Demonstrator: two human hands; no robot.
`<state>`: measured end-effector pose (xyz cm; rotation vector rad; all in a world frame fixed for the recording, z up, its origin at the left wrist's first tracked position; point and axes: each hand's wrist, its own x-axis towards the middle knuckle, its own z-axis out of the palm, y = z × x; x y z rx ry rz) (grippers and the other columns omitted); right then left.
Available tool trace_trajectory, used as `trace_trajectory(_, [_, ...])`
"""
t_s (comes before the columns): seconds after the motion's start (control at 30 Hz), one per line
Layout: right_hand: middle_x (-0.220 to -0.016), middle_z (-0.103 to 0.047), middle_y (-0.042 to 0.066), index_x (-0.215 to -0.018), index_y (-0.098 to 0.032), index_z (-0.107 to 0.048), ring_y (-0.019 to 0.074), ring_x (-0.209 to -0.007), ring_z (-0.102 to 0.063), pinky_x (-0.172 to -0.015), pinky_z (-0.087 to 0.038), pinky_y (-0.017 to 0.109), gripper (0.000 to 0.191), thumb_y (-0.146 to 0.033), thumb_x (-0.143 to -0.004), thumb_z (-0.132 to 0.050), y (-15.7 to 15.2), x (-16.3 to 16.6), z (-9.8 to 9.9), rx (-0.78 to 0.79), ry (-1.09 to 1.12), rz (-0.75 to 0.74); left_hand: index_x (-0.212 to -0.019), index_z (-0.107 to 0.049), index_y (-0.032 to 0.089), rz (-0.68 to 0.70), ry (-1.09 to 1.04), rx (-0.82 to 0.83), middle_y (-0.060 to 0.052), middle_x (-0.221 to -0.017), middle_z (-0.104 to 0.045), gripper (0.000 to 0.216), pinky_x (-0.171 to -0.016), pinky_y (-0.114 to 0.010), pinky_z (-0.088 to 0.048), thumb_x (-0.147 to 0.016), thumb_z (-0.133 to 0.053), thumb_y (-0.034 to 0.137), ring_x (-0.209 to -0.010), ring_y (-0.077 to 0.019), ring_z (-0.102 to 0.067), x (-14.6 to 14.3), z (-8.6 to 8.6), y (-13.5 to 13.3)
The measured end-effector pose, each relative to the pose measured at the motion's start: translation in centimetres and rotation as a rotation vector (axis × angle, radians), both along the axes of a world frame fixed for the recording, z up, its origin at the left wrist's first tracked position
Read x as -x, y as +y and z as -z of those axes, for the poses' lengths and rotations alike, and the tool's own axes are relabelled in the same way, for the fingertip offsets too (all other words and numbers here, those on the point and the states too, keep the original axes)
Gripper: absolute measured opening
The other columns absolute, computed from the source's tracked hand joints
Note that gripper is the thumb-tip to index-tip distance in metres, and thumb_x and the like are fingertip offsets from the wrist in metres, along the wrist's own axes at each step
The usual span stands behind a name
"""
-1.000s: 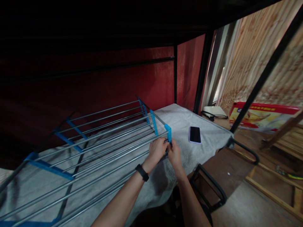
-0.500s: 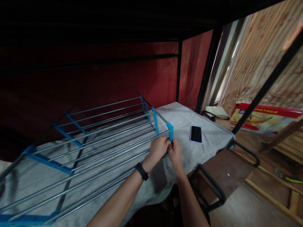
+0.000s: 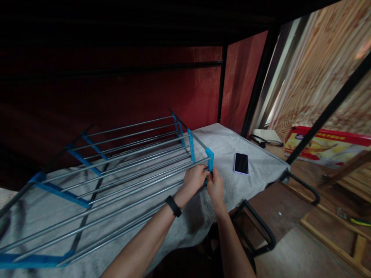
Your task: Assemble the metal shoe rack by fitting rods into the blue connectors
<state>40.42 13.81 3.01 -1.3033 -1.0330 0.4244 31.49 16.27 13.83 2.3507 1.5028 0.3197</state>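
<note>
A rack of long grey metal rods (image 3: 121, 170) joined by blue plastic brackets lies on its side on a grey cloth-covered bed (image 3: 249, 154). My left hand (image 3: 194, 180), with a black band on the wrist, is closed around the rod ends near the blue corner bracket (image 3: 210, 159). My right hand (image 3: 215, 187) is closed in a pinch on the same corner, just below the bracket and touching the left hand. A dark phone (image 3: 241, 163) lies flat on the cloth to the right of my hands.
A black bunk frame post (image 3: 327, 112) slants across the right. Behind it lie a red and yellow box (image 3: 327, 144) and a white item with a black strap (image 3: 266, 137). A black tubular frame (image 3: 257, 231) stands below the bed edge. Wooden slats lie on the floor at right.
My view has shifted slightly, so everything sits a little to the right. Both hands stay closed on the rack's corner, with only small finger movement.
</note>
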Motion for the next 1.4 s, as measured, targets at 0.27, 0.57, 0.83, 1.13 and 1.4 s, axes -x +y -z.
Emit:
trace_trajectory(0.27, [-0.106, -0.07, 0.009, -0.111, -0.022, -0.064, 0.0224, -0.093, -0.063, -0.09, -0.05, 0.039, 0.029, -0.024, -0.088, -0.046, -0.1, 0.0, -0.1, -0.025, 0.026, -0.016, -0.104, -0.073, 0.027, -0.038, 0.049, -0.016, -0.006, -0.106, -0.076, 0.026, -0.081, -0.031, -0.047, -0.093, -0.051, 0.035, -0.101, -0.0235, -0.069, -0.3, -0.1, -0.3])
trace_trajectory(0.57, [-0.103, -0.07, 0.008, -0.11, -0.023, -0.064, 0.0228, -0.092, -0.063, -0.088, -0.05, 0.04, 0.028, -0.025, -0.089, -0.046, 0.1, 0.0, 0.1, -0.03, 0.024, -0.01, -0.1, -0.074, 0.027, -0.039, 0.045, -0.028, -0.005, -0.105, -0.076, 0.024, -0.08, -0.031, -0.047, -0.092, -0.053, 0.035, -0.101, -0.0241, -0.069, -0.3, -0.3, -0.3])
trace_trajectory(0.83, [-0.107, -0.069, 0.01, -0.113, -0.021, -0.064, 0.0232, -0.095, -0.063, -0.09, -0.049, 0.04, 0.032, -0.022, -0.087, -0.045, 0.1, 0.1, 0.0, -0.013, 0.006, 0.003, -0.105, -0.072, 0.028, -0.025, 0.034, -0.006, -0.004, -0.107, -0.076, 0.023, -0.081, -0.03, -0.047, -0.091, -0.054, 0.032, -0.101, -0.0234, -0.069, -0.3, -0.4, -0.3])
trace_trajectory(1.13, [-0.105, -0.069, 0.009, -0.116, -0.021, -0.062, 0.0227, -0.091, -0.062, -0.086, -0.048, 0.037, 0.032, -0.025, -0.09, -0.043, -0.3, 0.1, -0.1, 0.002, -0.032, 0.002, -0.101, -0.07, 0.023, 0.018, 0.044, -0.012, -0.007, -0.104, -0.075, 0.021, -0.082, -0.031, -0.048, -0.093, -0.053, 0.033, -0.1, -0.0239, -0.069, -0.4, -0.1, 0.0])
trace_trajectory(1.4, [-0.124, -0.064, 0.012, -0.134, -0.02, -0.05, 0.0233, -0.111, -0.06, -0.098, -0.046, 0.042, 0.046, -0.03, -0.089, -0.044, -0.5, 0.3, 0.0, -0.033, -0.027, -0.019, -0.122, -0.061, 0.016, 0.109, 0.104, -0.183, -0.013, -0.118, -0.069, 0.031, -0.097, -0.035, -0.046, -0.096, -0.05, 0.03, -0.112, -0.0259, -0.063, -0.1, -0.2, -1.3])
